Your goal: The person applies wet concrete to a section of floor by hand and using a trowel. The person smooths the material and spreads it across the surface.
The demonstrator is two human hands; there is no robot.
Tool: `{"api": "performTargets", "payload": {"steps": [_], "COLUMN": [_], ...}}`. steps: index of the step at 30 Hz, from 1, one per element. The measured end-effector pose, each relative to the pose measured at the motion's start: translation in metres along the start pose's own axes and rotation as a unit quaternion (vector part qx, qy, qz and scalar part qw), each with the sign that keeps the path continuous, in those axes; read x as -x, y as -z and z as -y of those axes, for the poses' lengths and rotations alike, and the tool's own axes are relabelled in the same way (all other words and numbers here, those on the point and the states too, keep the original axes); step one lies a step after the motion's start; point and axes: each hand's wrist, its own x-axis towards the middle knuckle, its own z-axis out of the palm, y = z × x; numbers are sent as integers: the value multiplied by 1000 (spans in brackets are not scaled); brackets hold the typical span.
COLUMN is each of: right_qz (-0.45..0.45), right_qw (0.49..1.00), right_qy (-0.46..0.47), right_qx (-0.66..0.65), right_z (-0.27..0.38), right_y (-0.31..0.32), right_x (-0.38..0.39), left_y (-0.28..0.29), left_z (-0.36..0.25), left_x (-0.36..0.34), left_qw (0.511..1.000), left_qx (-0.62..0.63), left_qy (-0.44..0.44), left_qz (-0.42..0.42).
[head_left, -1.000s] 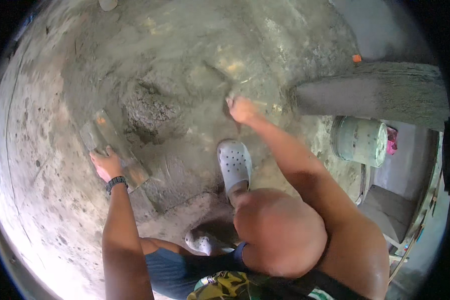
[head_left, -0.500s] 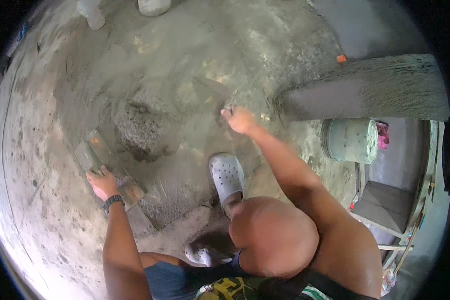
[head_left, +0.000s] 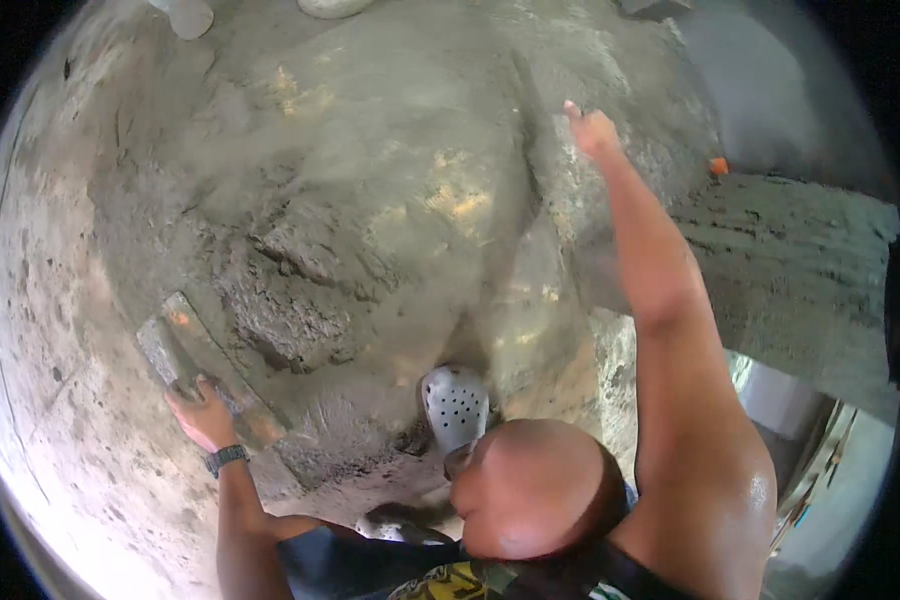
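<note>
My left hand (head_left: 205,414) grips a rectangular steel float (head_left: 165,340) lying on wet grey mortar at the left. Beside it is a rough mound of mortar (head_left: 295,300). My right hand (head_left: 592,134) reaches far up to the right over the smeared floor (head_left: 390,130), fingers closed round a trowel handle; its blade is blurred and hard to make out. My perforated pale clog (head_left: 455,405) rests on the mortar below the mound, in front of my bare knee.
A mortar-coated ledge (head_left: 790,270) runs along the right, with a small orange piece (head_left: 719,166) at its upper edge. Pale rounded objects (head_left: 188,15) stand at the top. A recess with thin wooden strips (head_left: 820,460) shows at the lower right.
My right hand has swung up and rightward, away from the clog. The view has shifted, so the float and mound sit lower in the picture. The bucket is now hidden behind my right arm.
</note>
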Motion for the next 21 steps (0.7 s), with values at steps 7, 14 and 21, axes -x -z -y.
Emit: {"api": "performTargets", "payload": {"steps": [7, 14, 21], "right_qz": [74, 60, -23], "right_qw": [996, 985, 988], "right_qy": [52, 129, 149], "right_qx": [22, 99, 31], "right_z": [106, 87, 81], "right_y": [-9, -21, -35], "right_x": [-70, -91, -40], "left_y": [-5, 7, -23], "left_z": [30, -7, 31], "left_x": [-7, 0, -8], "left_qw": [997, 999, 995], "left_qx": [-38, 39, -25], "left_qy": [-7, 17, -44], "left_qz": [-73, -6, -91]}}
